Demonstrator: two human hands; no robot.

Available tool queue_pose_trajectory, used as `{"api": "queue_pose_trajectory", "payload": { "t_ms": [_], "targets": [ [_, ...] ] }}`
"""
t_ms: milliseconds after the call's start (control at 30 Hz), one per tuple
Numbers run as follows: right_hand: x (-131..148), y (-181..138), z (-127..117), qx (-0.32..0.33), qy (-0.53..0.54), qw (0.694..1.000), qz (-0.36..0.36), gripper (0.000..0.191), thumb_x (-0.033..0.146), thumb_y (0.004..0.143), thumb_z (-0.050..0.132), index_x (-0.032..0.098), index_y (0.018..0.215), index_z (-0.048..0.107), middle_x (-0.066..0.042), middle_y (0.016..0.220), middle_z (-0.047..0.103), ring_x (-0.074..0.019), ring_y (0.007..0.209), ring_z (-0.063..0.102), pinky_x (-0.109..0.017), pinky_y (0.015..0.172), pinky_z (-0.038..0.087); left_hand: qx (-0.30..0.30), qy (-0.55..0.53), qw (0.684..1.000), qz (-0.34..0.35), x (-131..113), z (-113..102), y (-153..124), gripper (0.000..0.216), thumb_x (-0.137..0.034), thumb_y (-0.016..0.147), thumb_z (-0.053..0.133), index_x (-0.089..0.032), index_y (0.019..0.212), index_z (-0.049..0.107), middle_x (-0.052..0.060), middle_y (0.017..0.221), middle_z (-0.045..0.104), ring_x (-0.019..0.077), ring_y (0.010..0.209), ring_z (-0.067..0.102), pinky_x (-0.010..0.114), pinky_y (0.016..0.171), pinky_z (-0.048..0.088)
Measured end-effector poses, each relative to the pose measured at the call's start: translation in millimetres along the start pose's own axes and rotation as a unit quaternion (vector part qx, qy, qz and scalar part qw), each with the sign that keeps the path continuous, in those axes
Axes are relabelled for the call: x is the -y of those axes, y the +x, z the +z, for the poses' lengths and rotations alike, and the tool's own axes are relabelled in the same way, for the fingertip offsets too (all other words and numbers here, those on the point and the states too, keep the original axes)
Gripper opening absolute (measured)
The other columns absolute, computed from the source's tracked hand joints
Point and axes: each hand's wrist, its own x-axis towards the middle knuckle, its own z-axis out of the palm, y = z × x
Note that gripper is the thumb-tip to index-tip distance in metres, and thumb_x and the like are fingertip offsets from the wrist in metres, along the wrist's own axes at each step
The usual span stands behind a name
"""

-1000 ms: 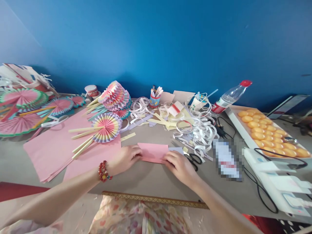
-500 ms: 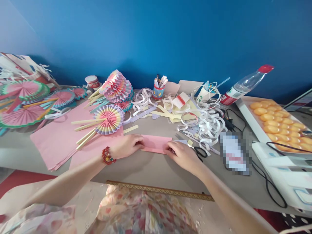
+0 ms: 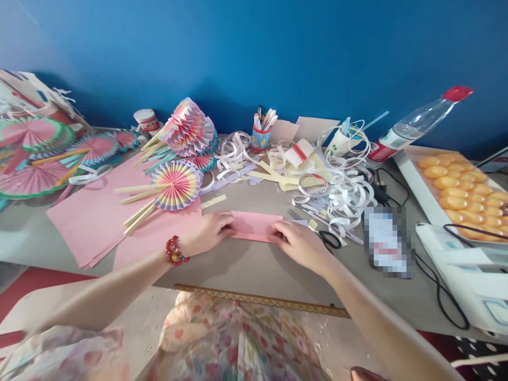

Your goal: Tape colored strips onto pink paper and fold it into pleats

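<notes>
Between my hands, close to the table's front edge, is a folded strip of pink paper (image 3: pixel 254 226). My left hand (image 3: pixel 208 233), with a red bead bracelet (image 3: pixel 174 251) at the wrist, pinches its left end. At the right end, my right hand (image 3: pixel 299 243) grips the paper with thumb and curled fingers. A crease runs along the strip's lower side. Pink sheets (image 3: pixel 91 222) lie to the left of my left hand, and a round pleated paper fan (image 3: pixel 177 185) rests on them. Black-handled scissors (image 3: pixel 329 241) lie just beyond my right hand.
Curled white paper strips (image 3: pixel 347 198) heap up at right, near a tilted plastic bottle (image 3: pixel 420 127). A pen cup (image 3: pixel 261 138) stands by the blue wall. More paper fans (image 3: pixel 35 153) lie far left. A tray of orange-yellow rounded pieces (image 3: pixel 456 190) and a white device (image 3: pixel 460 275) sit right.
The view has shifted slightly, so the bottle and tray appear farther right. Both hands keep hold of the pink paper; the right fingers have moved slightly along its end.
</notes>
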Motion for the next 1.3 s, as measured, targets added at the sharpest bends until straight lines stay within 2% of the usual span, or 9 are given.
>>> {"api": "queue_pose_trajectory", "payload": {
  "t_ms": [267, 667, 933, 1133, 1300],
  "targets": [
    [-3, 0, 2, -0.005, 0.008, 1.0, -0.013, 0.006, 0.025, 0.091, 0.055, 0.023, 0.087, 0.06, -0.001, 0.085, 0.067, -0.0169, 0.077, 0.062, -0.026, 0.062, 0.037, 0.001, 0.015, 1.0, 0.006, 1, 3, -3, 0.02, -0.026, 0.095, 0.048, -0.018, 0.079, 0.055, 0.004, 0.082, 0.057, 0.0188, 0.079, 0.056, 0.029, 0.071, 0.042],
    [-4, 1, 3, -0.002, 0.012, 1.0, -0.012, 0.004, 0.023, 0.09, 0.056, 0.024, 0.087, 0.059, -0.001, 0.085, 0.068, -0.0165, 0.075, 0.061, -0.025, 0.061, 0.035, -0.001, 0.019, 1.0, 0.011, 0, 4, -4, 0.019, -0.021, 0.095, 0.047, -0.018, 0.078, 0.054, 0.004, 0.082, 0.056, 0.0193, 0.081, 0.054, 0.029, 0.072, 0.042],
    [-7, 1, 5, -0.007, 0.023, 1.0, -0.019, 0.005, 0.023, 0.09, 0.056, 0.023, 0.085, 0.059, 0.0, 0.082, 0.066, -0.015, 0.071, 0.059, -0.025, 0.059, 0.034, -0.005, 0.076, 0.996, 0.042, -2, 8, -7, 0.023, -0.023, 0.098, 0.039, -0.019, 0.08, 0.052, 0.005, 0.086, 0.057, 0.0208, 0.085, 0.052, 0.032, 0.077, 0.042],
    [-10, -1, -9, 0.025, 0.073, 0.997, -0.021, 0.008, 0.023, 0.089, 0.055, 0.023, 0.083, 0.061, 0.001, 0.082, 0.066, -0.0147, 0.073, 0.059, -0.024, 0.063, 0.037, -0.003, 0.087, 0.995, 0.05, -2, 9, -8, 0.023, -0.022, 0.099, 0.036, -0.019, 0.082, 0.053, 0.006, 0.087, 0.057, 0.0213, 0.086, 0.051, 0.034, 0.078, 0.042],
    [-14, -4, -16, 0.021, 0.082, 0.996, -0.011, 0.011, 0.022, 0.088, 0.055, 0.023, 0.08, 0.062, 0.0, 0.083, 0.067, -0.0149, 0.074, 0.059, -0.024, 0.064, 0.037, -0.006, 0.068, 0.997, 0.036, -1, 8, -7, 0.02, -0.021, 0.097, 0.039, -0.019, 0.084, 0.053, 0.006, 0.091, 0.058, 0.0214, 0.088, 0.052, 0.034, 0.078, 0.043]
  ]
}}
